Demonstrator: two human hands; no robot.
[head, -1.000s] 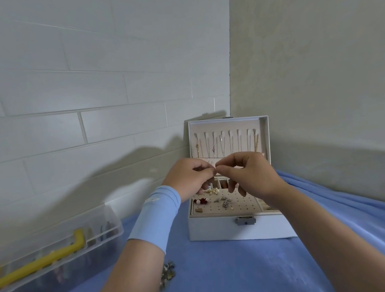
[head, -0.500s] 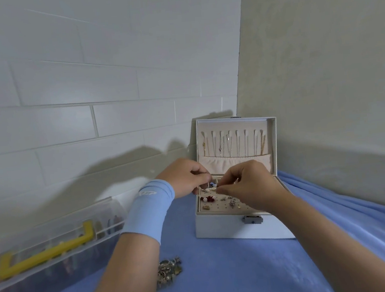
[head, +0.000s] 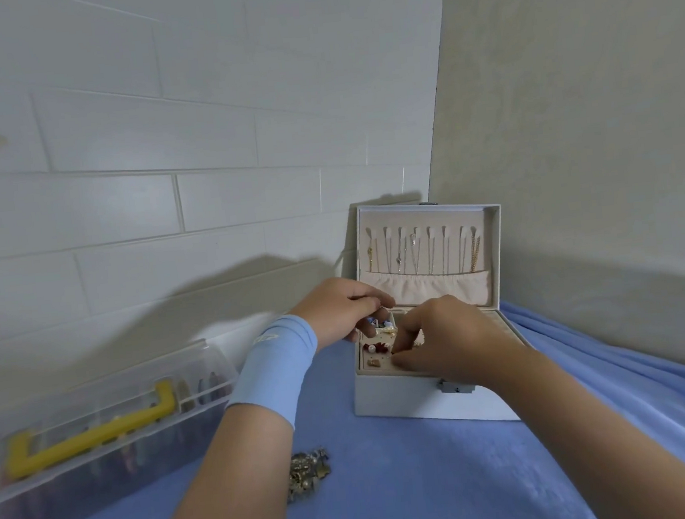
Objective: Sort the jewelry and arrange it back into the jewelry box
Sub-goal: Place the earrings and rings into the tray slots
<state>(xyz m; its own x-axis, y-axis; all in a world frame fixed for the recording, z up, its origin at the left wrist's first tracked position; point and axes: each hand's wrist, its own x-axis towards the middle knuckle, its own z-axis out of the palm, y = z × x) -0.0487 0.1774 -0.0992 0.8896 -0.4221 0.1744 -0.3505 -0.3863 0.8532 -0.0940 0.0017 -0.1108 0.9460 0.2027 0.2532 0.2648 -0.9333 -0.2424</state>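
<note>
Jewelry box (head: 408, 399) open. Right hand (head: 448, 337) fingertips down on earring tray (head: 377, 355), left hand (head: 337, 310) curled at its left edge; can't tell what either grips.

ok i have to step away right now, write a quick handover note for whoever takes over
Left hand: fingers curled above the back left corner of the jewelry box; whether it pinches a piece is too small to tell.
Right hand: fingertips down on the earring tray; a held piece cannot be made out.
Done: necklaces hang in the open lid; several earrings sit in the tray.
Left: a pile of mixed jewelry lies on the blue cloth near the left forearm, to be sorted and placed in the box.
</note>
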